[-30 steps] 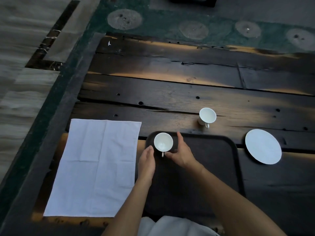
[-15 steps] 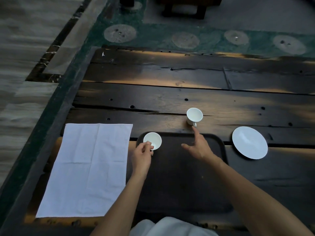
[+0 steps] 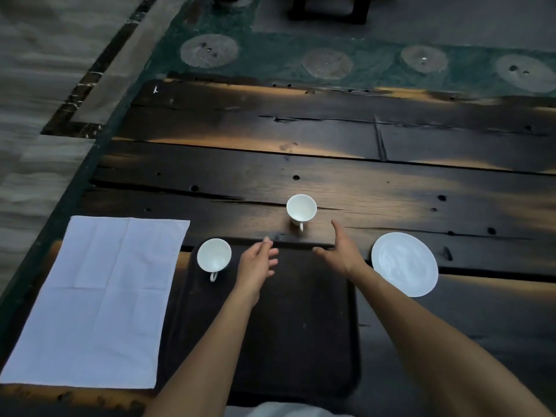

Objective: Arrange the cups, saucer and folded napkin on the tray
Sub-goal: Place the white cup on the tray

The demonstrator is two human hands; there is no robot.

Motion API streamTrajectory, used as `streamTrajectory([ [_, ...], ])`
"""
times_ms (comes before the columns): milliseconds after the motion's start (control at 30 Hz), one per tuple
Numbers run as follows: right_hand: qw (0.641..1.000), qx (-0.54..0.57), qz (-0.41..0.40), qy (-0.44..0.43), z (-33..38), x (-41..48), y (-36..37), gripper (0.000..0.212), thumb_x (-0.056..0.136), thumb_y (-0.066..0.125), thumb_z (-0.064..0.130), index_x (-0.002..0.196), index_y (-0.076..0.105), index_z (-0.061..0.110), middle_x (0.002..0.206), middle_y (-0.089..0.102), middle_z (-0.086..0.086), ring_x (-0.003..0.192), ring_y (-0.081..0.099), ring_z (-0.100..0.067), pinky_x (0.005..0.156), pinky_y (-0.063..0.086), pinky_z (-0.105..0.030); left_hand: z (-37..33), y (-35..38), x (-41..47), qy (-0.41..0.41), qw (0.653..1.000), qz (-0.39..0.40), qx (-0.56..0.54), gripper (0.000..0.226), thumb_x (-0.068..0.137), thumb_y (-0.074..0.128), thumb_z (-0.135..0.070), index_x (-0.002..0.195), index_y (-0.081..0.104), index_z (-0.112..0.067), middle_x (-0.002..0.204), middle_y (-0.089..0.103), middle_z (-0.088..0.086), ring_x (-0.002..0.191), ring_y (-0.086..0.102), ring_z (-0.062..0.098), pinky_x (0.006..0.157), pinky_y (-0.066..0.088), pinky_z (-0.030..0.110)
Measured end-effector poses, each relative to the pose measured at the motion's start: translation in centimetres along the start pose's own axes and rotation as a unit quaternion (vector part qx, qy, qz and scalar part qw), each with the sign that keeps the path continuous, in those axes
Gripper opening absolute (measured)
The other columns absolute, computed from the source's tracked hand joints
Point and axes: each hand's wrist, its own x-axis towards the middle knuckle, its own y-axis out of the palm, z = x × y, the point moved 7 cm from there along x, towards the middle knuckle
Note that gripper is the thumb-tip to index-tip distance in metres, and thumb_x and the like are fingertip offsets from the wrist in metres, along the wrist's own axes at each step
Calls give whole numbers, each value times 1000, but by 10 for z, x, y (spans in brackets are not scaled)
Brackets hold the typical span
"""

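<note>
Since a moment ago both hands are leaving the first cup (image 3: pixel 214 255), now sitting in the tray's (image 3: pixel 301 356) far-left corner, and the empty, spread left hand (image 3: pixel 257 264) and right hand (image 3: pixel 340 252) are nearing the second cup (image 3: pixel 301 207) on the worktop (image 3: pixel 391 191), a light, slippery, fragile piece probably best pinched by its handle or rim.

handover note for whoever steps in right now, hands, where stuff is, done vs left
Left hand: open, empty, over the tray.
Right hand: open, empty, reaching toward the far cup on the table beyond the tray.
Done: near cup upright in the tray's far left corner.
Left: far cup, saucer on the table right of the tray, and napkin, lying unfolded left of the tray.
</note>
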Motion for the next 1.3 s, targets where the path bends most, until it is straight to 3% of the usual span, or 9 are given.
streamTrajectory([
  [167,999,45,13,5,-9,35,-6,99,82,76,26,158,14,20,159,34,-11,145,34,-28,114,31,-35,-18,37,25,-30,999,18,-11,55,102,42,-54,146,50,-21,132,64,0,111,64,20,95,54,41],
  [533,996,74,39,23,-3,95,18,108,77,82,24,159,12,23,151,45,-14,139,42,-31,107,38,-36,-28,81,74,-81,995,14,-51,59,100,38,-60,153,34,-32,150,47,1,117,55,23,103,49,48],
  [667,994,93,45,18,1,110,27,107,73,81,22,156,13,29,118,57,3,123,56,-26,82,43,-26,-22,86,87,-103,992,23,-65,59,100,38,-60,154,30,-37,156,44,-1,129,54,29,104,48,47],
  [900,992,111,59,8,3,122,38,106,76,79,21,156,10,32,122,52,12,112,50,-11,90,40,-27,-12,91,106,-117,986,26,-112,52,101,39,-58,149,36,-39,146,54,-5,110,66,21,99,52,44],
  [1067,991,120,54,-10,5,124,37,94,74,81,24,147,24,39,111,54,24,101,53,-5,71,39,-10,-9,98,112,-123,983,27,-134,45,100,43,-57,140,48,-37,135,63,-3,110,67,19,100,53,48],
  [1200,989,136,53,0,4,125,36,85,72,81,19,141,34,35,116,58,14,110,58,-14,80,47,-25,-9,100,113,-127,980,26,-149,44,101,44,-54,141,49,-36,133,64,-3,114,66,20,101,52,49],
  [1300,988,146,51,2,5,122,37,83,71,80,17,140,35,32,115,58,14,111,58,-15,78,47,-25,-9,98,110,-127,979,30,-158,44,101,45,-54,140,50,-35,132,65,-3,112,67,20,101,53,48],
])
